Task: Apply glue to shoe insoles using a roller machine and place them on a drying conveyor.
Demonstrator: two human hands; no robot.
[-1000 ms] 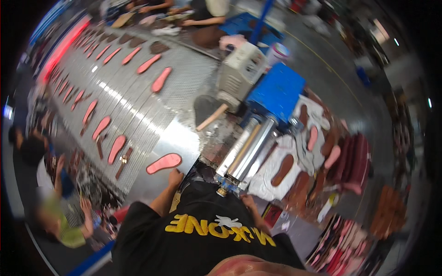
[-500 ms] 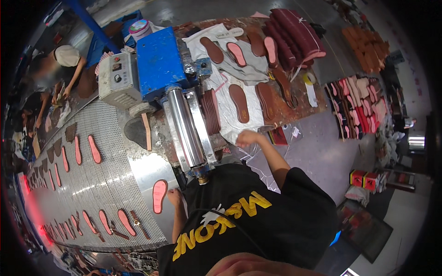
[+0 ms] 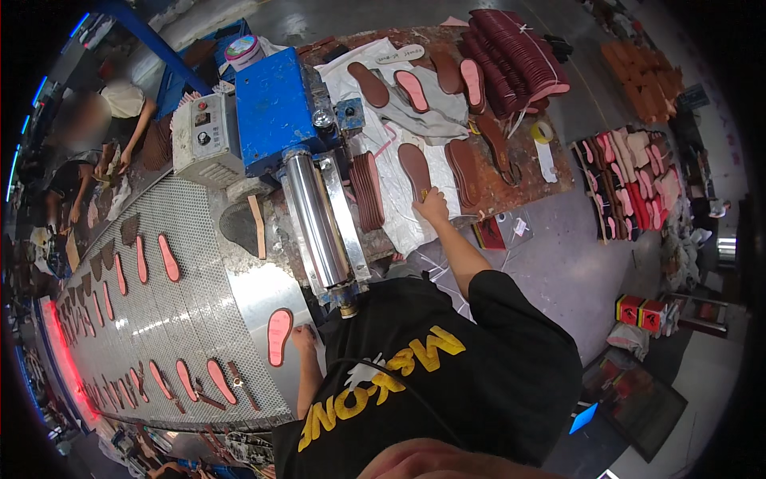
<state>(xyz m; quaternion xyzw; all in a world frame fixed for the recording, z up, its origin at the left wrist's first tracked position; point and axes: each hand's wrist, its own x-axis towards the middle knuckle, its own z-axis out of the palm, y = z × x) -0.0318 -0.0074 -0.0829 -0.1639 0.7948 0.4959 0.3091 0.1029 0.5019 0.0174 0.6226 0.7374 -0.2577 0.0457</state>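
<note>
My right hand is at the heel end of a brown insole on the white cloth, its fingers closed on that end. Close by lie a stack of brown insoles and a row of brown pieces standing on edge. My left hand, fingers curled in, rests on the metal plate. Just left of it lies a pink insole with a brown rim; the hand is at its edge, and I see nothing in it.
A blue machine with a steel roller stands between my hands. A perforated conveyor carries pink insoles and straps at left. Maroon stacked pieces lie at the table's far right. People work at far left.
My right hand has moved forward from the cloth's near edge onto the brown insole's heel end. My left hand stays beside the pink insole. The view has shifted slightly.
</note>
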